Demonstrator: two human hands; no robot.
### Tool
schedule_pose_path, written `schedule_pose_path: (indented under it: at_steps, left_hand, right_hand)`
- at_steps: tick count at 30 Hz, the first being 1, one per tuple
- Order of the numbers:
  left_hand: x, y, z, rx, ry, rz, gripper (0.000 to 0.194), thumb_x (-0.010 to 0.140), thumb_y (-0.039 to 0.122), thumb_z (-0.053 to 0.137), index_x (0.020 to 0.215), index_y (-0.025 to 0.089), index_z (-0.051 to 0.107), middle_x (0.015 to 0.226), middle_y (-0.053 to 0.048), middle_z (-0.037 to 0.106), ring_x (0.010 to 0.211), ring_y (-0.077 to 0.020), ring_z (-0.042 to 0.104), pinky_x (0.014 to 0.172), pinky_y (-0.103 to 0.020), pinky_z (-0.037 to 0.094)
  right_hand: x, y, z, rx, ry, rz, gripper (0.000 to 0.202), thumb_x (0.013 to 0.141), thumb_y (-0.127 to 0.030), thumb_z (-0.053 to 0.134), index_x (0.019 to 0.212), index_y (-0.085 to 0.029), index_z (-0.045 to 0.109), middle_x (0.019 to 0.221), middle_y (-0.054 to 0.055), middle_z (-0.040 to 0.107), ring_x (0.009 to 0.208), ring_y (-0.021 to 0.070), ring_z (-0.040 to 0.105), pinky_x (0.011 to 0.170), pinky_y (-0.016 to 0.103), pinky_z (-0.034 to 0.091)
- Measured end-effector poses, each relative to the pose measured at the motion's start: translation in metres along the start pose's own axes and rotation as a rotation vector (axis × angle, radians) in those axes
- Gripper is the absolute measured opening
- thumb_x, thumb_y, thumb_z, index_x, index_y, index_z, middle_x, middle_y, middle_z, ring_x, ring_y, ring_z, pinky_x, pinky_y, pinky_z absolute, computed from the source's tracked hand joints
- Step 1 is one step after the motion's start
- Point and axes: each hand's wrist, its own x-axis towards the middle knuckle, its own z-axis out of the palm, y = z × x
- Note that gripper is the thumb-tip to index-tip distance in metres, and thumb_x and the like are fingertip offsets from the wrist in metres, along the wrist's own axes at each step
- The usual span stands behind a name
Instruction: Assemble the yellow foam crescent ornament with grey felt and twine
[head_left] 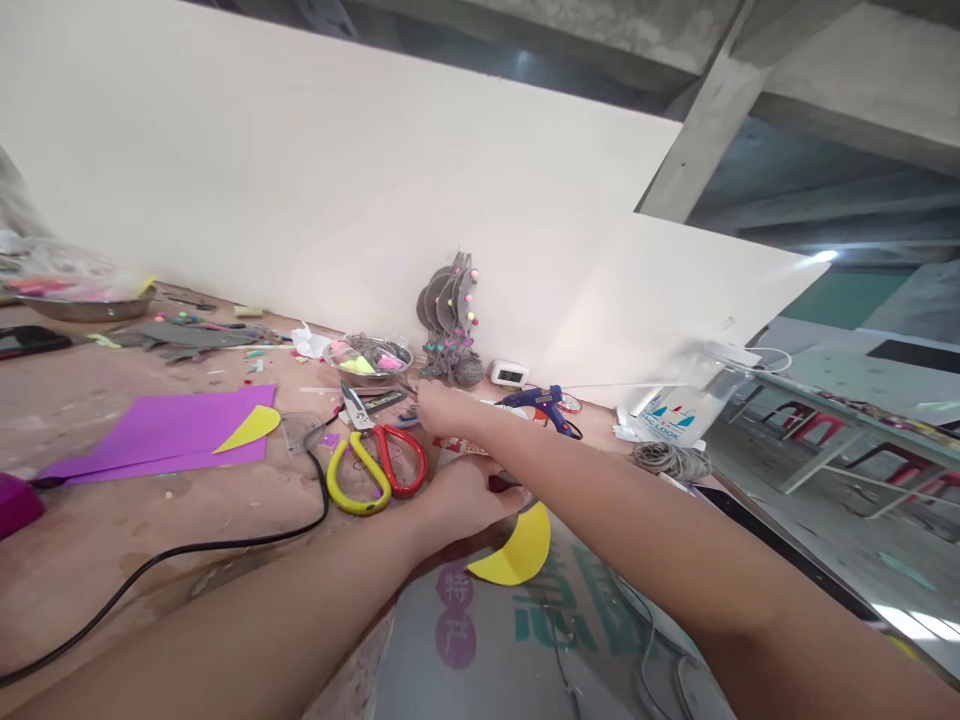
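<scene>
My left hand [463, 497] lies curled on the table, its fingers closed on the top edge of a yellow foam crescent [519, 552]; a small dark red bit shows at the fingertips. My right hand [442, 407] reaches further back, fingers drawn together just right of the scissors [375, 462] with one yellow and one red handle. Whether it pinches something is hidden. A metal bowl [369, 360] of coloured scraps stands just beyond it.
A purple foam sheet [161, 432] with a yellow leaf shape [252, 427] lies at left, and a black cable [225, 545] curves across the table. A blue glue gun [547, 404], twine coil [671, 460] and plastic tub [686, 405] sit at right. Grey ornaments [450, 315] lean on the wall.
</scene>
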Motion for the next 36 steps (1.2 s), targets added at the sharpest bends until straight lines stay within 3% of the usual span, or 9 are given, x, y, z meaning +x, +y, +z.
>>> schedule_pose_path:
  at_steps: [2, 6, 9, 13, 17, 20, 27, 31, 36]
  left_hand:
    - [-0.001, 0.001, -0.001, 0.022, -0.017, -0.026, 0.030, 0.073, 0.039, 0.054, 0.092, 0.019, 0.069, 0.090, -0.005, 0.071, 0.081, -0.0217, 0.063, 0.072, -0.030, 0.047]
    - [-0.002, 0.004, -0.004, 0.083, -0.002, -0.073, 0.029, 0.072, 0.042, 0.054, 0.084, 0.019, 0.069, 0.083, -0.004, 0.071, 0.076, -0.0211, 0.062, 0.067, -0.029, 0.046]
    - [-0.002, 0.005, -0.006, 0.023, -0.014, -0.089, 0.029, 0.072, 0.042, 0.054, 0.083, 0.018, 0.068, 0.081, -0.003, 0.070, 0.075, -0.0197, 0.061, 0.065, -0.028, 0.044]
    - [0.000, 0.008, -0.008, -0.031, -0.020, -0.102, 0.029, 0.072, 0.040, 0.055, 0.081, 0.016, 0.068, 0.077, -0.003, 0.067, 0.072, -0.0172, 0.058, 0.059, -0.025, 0.042]
    - [0.002, 0.012, -0.010, -0.113, 0.035, -0.164, 0.031, 0.072, 0.042, 0.057, 0.080, 0.014, 0.066, 0.069, -0.002, 0.062, 0.061, -0.0121, 0.052, 0.051, -0.021, 0.037]
    - [0.002, 0.015, -0.011, -0.177, 0.046, -0.225, 0.034, 0.072, 0.046, 0.057, 0.079, 0.013, 0.063, 0.063, 0.000, 0.057, 0.049, -0.0077, 0.044, 0.043, -0.019, 0.030]
    - [0.001, 0.015, -0.011, -0.196, 0.041, -0.203, 0.035, 0.072, 0.047, 0.060, 0.079, 0.013, 0.063, 0.061, 0.001, 0.053, 0.050, -0.0067, 0.041, 0.043, -0.019, 0.030]
    - [0.001, 0.012, -0.010, -0.214, 0.053, -0.235, 0.041, 0.071, 0.053, 0.060, 0.078, 0.012, 0.061, 0.062, 0.001, 0.054, 0.049, -0.0057, 0.042, 0.044, -0.019, 0.030]
    - [-0.001, 0.015, -0.009, -0.223, 0.017, -0.323, 0.038, 0.072, 0.054, 0.058, 0.068, 0.017, 0.050, 0.043, 0.009, 0.035, 0.034, -0.0038, 0.028, 0.035, -0.018, 0.019]
  right_hand:
    - [-0.010, -0.008, -0.018, -0.066, -0.050, 0.049, 0.013, 0.064, -0.007, 0.059, 0.070, -0.018, 0.055, 0.067, 0.008, 0.061, 0.069, 0.0244, 0.060, 0.063, 0.034, 0.046]
    - [-0.046, -0.024, -0.062, -0.124, -0.042, 0.059, 0.025, 0.079, -0.011, 0.042, 0.101, -0.018, 0.053, 0.104, 0.008, 0.061, 0.093, 0.0206, 0.056, 0.076, 0.030, 0.043]
    - [-0.086, -0.027, -0.087, -0.114, 0.002, 0.098, 0.021, 0.086, -0.024, 0.039, 0.102, -0.021, 0.053, 0.088, 0.002, 0.061, 0.078, 0.0162, 0.055, 0.066, 0.026, 0.042]
    - [-0.139, -0.016, -0.102, 0.003, 0.203, 0.196, 0.025, 0.083, -0.043, 0.048, 0.075, -0.019, 0.051, 0.065, -0.001, 0.049, 0.061, 0.0133, 0.046, 0.054, 0.024, 0.036]
    - [-0.175, 0.002, -0.103, 0.131, 0.223, 0.279, 0.035, 0.081, -0.049, 0.049, 0.063, -0.020, 0.042, 0.057, -0.003, 0.038, 0.054, 0.0121, 0.039, 0.050, 0.025, 0.032]
    - [-0.186, 0.014, -0.099, 0.171, 0.149, 0.348, 0.031, 0.078, -0.048, 0.051, 0.068, -0.019, 0.049, 0.060, -0.002, 0.044, 0.058, 0.0130, 0.044, 0.053, 0.025, 0.036]
    - [-0.190, 0.024, -0.080, 0.385, -0.008, 0.440, 0.026, 0.077, -0.042, 0.054, 0.077, -0.016, 0.060, 0.071, 0.002, 0.060, 0.066, 0.0166, 0.055, 0.061, 0.028, 0.043]
    - [-0.190, 0.027, -0.073, 0.458, 0.018, 0.426, 0.023, 0.079, -0.040, 0.054, 0.079, -0.017, 0.058, 0.072, 0.000, 0.060, 0.064, 0.0146, 0.054, 0.060, 0.026, 0.043]
    - [-0.193, 0.024, -0.070, 0.471, 0.031, 0.374, 0.022, 0.081, -0.039, 0.052, 0.080, -0.017, 0.056, 0.071, -0.001, 0.055, 0.064, 0.0120, 0.050, 0.059, 0.023, 0.040]
